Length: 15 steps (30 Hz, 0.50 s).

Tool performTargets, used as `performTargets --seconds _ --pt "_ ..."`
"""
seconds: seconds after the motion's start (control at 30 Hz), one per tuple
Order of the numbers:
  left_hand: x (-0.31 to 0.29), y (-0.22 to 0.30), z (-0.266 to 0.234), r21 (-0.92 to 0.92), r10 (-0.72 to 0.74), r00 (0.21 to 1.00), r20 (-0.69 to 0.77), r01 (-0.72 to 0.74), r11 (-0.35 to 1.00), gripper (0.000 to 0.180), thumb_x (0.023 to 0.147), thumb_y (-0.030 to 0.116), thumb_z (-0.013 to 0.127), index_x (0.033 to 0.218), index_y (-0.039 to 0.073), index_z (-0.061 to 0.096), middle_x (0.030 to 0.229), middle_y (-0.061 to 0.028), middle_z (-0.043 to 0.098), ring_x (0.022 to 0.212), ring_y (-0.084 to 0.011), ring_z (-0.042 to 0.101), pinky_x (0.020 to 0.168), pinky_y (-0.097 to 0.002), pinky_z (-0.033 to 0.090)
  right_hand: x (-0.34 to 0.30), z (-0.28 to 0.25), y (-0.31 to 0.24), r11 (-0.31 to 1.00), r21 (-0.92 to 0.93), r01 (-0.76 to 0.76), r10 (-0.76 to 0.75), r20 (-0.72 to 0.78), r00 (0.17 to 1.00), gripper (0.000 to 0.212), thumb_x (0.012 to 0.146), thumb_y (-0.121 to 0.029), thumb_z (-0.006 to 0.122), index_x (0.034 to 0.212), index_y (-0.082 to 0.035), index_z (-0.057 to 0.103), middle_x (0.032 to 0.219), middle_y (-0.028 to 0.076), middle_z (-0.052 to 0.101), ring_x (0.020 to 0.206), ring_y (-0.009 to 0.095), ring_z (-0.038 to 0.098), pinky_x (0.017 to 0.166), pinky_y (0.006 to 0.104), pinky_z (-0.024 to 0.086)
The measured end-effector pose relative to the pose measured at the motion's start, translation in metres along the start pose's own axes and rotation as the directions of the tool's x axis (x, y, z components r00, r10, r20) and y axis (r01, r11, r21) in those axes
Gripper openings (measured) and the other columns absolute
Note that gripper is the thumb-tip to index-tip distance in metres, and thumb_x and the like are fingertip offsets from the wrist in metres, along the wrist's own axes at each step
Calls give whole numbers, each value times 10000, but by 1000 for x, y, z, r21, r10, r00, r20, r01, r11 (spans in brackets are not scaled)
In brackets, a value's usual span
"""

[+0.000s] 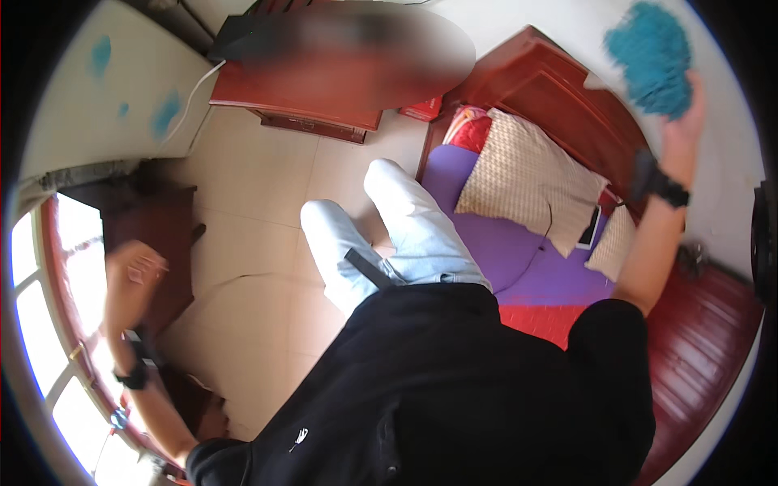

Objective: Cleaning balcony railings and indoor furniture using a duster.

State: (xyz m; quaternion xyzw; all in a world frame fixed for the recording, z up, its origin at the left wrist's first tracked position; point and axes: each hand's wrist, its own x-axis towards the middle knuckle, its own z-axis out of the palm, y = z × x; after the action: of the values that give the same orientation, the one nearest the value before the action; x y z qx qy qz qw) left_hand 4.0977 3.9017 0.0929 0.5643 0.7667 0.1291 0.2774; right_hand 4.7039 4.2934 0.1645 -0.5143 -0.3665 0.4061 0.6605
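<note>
Raised at the far right, my right hand (687, 121) grips a fluffy teal duster (651, 61) by its lower edge. The duster is up against or just in front of the white wall (559, 40); I cannot tell whether they touch. Most of the fingers are hidden by the duster. My left hand (134, 274) is held up on the left with its fingers curled in, and nothing shows in it. It is in front of a dark wooden cabinet (154, 235) near the window. Both wrists wear black bands.
To the right is a bed with a wooden headboard (559, 77), a purple sheet (519, 235), a patterned pillow (519, 174) and a phone-like device (589, 228). A red-brown wooden desk (284, 89) stands ahead. A barred window (73, 324) is at left. A thin cable crosses the bed.
</note>
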Motion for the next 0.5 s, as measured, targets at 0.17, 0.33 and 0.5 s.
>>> performTargets --seconds 0.17,0.33,0.5 --pt "-33 -88 303 -369 -161 843 513 386 846 104 885 87 660 929 -1 694 811 -87 714 729 -154 683 665 -302 539 4 -56 289 893 -204 -401 447 501 741 436 939 -244 596 1309 -14 571 1282 112 642 1152 251 630 1033 411 490" --pt "-95 -54 508 -548 11 665 747 605 577 217 949 175 609 1067 9 684 899 -100 727 805 -186 715 726 -330 570 -10 -46 419 762 -403 -507 625 664 411 533 928 -225 567 1406 1 497 1335 119 614 1207 247 600 1063 390 456" --pt "-171 -5 668 -615 -362 832 420 554 561 374 898 135 566 1235 -14 633 1135 -212 704 1099 -334 664 970 -411 501 -15 -39 447 656 -485 -578 696 684 216 589 932 -260 545 1446 13 455 1394 153 573 1287 286 551 1122 413 396"
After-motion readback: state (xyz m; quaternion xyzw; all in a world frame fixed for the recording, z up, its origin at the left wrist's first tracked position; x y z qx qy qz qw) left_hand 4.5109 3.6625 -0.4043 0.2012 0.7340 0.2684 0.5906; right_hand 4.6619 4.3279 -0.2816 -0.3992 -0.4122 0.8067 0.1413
